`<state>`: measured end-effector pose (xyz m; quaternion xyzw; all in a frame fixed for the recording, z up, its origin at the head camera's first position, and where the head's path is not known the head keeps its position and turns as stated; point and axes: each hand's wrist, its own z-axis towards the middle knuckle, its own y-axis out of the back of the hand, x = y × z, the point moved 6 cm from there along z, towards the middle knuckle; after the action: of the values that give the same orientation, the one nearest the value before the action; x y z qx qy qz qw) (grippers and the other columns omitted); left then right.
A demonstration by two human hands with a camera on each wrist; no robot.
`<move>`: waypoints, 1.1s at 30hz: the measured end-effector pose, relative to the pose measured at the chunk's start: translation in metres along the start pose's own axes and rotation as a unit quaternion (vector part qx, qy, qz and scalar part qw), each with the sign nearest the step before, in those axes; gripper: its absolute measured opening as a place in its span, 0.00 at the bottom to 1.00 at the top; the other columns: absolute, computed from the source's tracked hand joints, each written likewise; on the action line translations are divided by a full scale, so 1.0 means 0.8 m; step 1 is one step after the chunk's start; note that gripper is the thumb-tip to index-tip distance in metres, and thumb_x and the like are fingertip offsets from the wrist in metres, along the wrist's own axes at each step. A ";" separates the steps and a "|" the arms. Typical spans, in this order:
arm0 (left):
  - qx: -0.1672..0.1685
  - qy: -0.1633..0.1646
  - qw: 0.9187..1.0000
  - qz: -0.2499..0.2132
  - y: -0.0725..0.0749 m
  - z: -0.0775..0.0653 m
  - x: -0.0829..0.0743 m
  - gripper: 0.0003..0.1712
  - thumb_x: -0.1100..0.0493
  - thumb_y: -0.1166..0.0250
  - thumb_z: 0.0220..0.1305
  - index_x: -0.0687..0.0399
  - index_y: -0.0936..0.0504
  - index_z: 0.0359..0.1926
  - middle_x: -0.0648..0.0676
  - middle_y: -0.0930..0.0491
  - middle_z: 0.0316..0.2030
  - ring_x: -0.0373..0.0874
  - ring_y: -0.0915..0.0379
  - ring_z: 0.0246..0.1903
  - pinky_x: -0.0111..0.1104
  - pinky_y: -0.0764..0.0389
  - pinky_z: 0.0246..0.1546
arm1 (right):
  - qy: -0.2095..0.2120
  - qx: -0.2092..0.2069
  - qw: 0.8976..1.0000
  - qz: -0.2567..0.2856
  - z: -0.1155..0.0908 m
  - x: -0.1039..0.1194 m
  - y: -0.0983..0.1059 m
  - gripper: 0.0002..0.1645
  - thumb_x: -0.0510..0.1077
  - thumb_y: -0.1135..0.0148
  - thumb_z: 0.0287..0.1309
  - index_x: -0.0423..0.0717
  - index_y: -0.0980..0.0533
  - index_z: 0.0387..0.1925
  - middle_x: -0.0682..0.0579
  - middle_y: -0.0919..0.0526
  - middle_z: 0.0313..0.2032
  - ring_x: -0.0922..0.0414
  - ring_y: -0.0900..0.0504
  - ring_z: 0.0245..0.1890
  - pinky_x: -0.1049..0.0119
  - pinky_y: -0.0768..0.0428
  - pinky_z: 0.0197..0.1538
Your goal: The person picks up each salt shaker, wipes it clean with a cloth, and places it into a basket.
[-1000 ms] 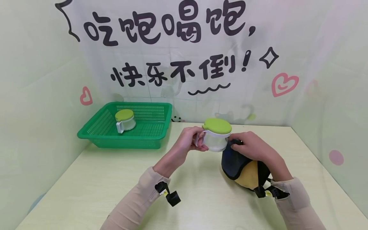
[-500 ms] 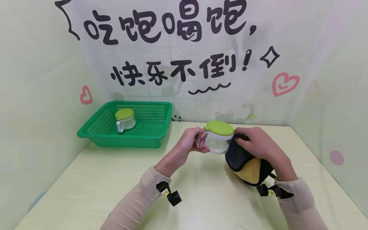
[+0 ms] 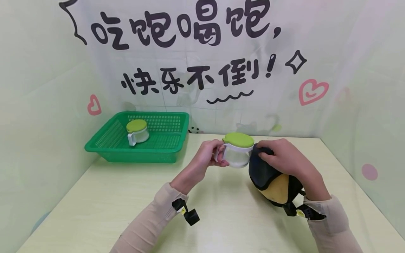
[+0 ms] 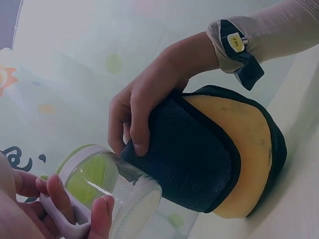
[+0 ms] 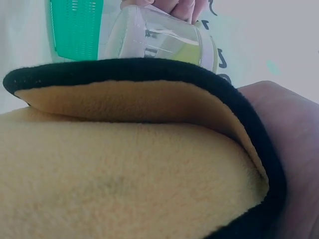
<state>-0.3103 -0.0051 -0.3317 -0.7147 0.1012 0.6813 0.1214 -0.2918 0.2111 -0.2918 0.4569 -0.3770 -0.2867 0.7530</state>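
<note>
My left hand grips a clear glass seasoning jar by its white handle, with the lime-green lid on top. The jar is held above the table, upright in the head view. Just to its right, my right hand pinches the dark blue flap of a soft fabric item with a yellow body and black trim; its exact kind is unclear. In the left wrist view, the jar's glass is close to the flap. Yellow lining shows under the dark edge in the right wrist view.
A green plastic basket stands at the back left of the pale wooden table. Inside it sits a second jar with a lime-green lid. Printed cloth walls close off the back and sides.
My right hand has shifted slightly to the right with the fabric item. The jar in my left hand has dipped a little and stayed in nearly the same spot.
</note>
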 end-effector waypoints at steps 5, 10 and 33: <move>0.000 0.003 1.000 0.002 -0.001 0.002 -0.001 0.20 0.54 0.52 0.74 0.53 0.32 0.22 0.48 0.33 0.14 0.44 0.18 0.20 0.34 0.13 0.33 | -0.003 0.003 1.000 0.012 0.000 -0.003 -0.002 0.13 0.40 0.37 0.68 0.46 0.17 0.52 0.46 0.11 0.47 0.50 0.15 0.45 0.45 0.17 0.54; 0.000 0.008 1.000 0.008 -0.002 0.003 0.000 0.21 0.54 0.52 0.74 0.53 0.31 0.21 0.47 0.32 0.14 0.44 0.18 0.20 0.34 0.13 0.33 | -0.012 -0.008 1.000 0.024 0.001 -0.011 -0.004 0.13 0.40 0.37 0.68 0.47 0.16 0.52 0.46 0.11 0.48 0.49 0.15 0.47 0.44 0.18 0.55; 0.004 -0.009 1.000 -0.015 0.004 -0.002 -0.008 0.20 0.54 0.53 0.72 0.52 0.34 0.20 0.48 0.35 0.14 0.46 0.20 0.19 0.34 0.14 0.31 | -0.002 -0.033 0.997 0.068 0.015 -0.020 -0.025 0.09 0.39 0.36 0.67 0.50 0.15 0.46 0.52 0.10 0.42 0.55 0.17 0.41 0.51 0.18 0.50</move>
<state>-0.3099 -0.0085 -0.3254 -0.7099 0.0918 0.6851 0.1351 -0.3122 0.2093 -0.3109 0.4050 -0.3988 -0.2480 0.7845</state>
